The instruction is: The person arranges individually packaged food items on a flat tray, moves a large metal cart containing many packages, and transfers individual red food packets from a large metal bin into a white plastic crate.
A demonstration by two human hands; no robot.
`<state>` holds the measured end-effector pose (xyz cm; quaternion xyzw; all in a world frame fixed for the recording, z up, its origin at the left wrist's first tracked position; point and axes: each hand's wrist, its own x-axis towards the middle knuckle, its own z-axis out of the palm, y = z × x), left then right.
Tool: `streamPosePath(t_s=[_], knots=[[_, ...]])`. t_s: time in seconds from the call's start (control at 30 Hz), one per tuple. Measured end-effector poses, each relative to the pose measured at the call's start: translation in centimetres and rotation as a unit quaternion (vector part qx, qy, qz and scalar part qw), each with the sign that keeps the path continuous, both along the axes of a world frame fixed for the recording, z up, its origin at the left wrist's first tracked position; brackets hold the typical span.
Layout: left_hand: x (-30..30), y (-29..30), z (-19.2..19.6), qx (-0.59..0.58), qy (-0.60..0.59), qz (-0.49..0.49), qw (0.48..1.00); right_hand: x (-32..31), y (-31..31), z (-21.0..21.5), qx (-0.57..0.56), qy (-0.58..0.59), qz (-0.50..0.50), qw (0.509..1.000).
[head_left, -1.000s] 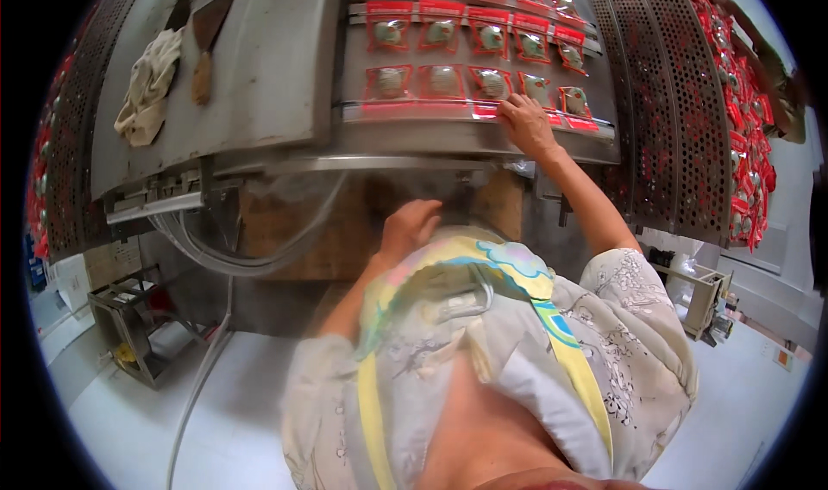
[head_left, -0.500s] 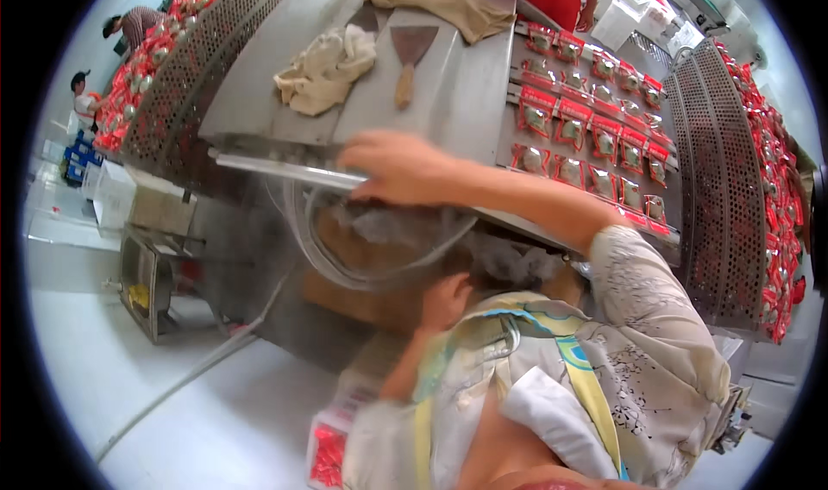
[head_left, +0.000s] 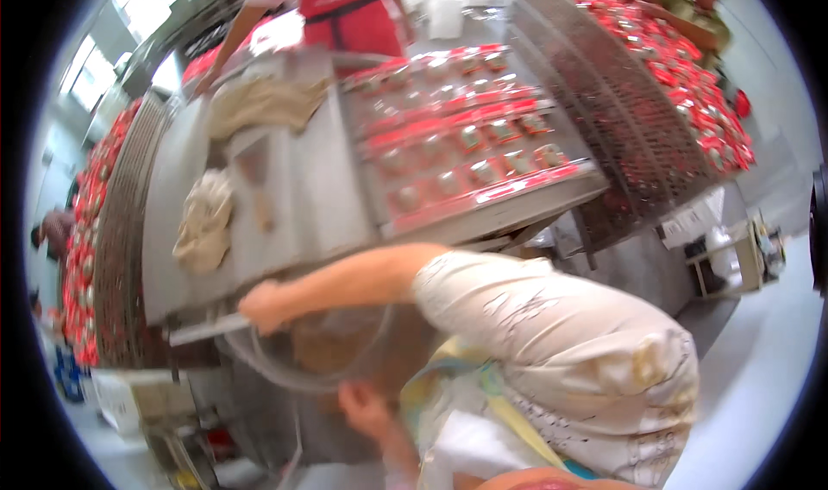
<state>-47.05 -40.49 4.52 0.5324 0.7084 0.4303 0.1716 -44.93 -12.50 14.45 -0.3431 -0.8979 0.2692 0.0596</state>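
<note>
Where a metal bar (head_left: 207,329) fronts the table (head_left: 315,201), the right hand (head_left: 264,307) meets its end, gripping or not too blurred to tell; likely a reaching step, next calling for a firm hold. Rightward, the left hand (head_left: 366,409) hangs apart, equally unclear.

Edge bar (head_left: 205,329): shiny metal. Worktable (head_left: 323,184): smooth dull metal. Red packets (head_left: 483,172): glossy plastic film. Scraper handle (head_left: 262,210): matt wood. Rag (head_left: 205,218): matt cloth.
</note>
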Motion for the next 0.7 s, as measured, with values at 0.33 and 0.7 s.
streamPosePath(t_s=[0.33,0.7], knots=[[-2.8,7.9,20.5,0.218,0.267,0.167,0.924,6.5,-1.7,8.7,0.064,-0.012,0.043,0.997],[-0.6,17.8,26.5,0.218,0.47,-0.184,0.835,27.7,-9.6,19.3,0.111,-0.027,-0.028,0.993]])
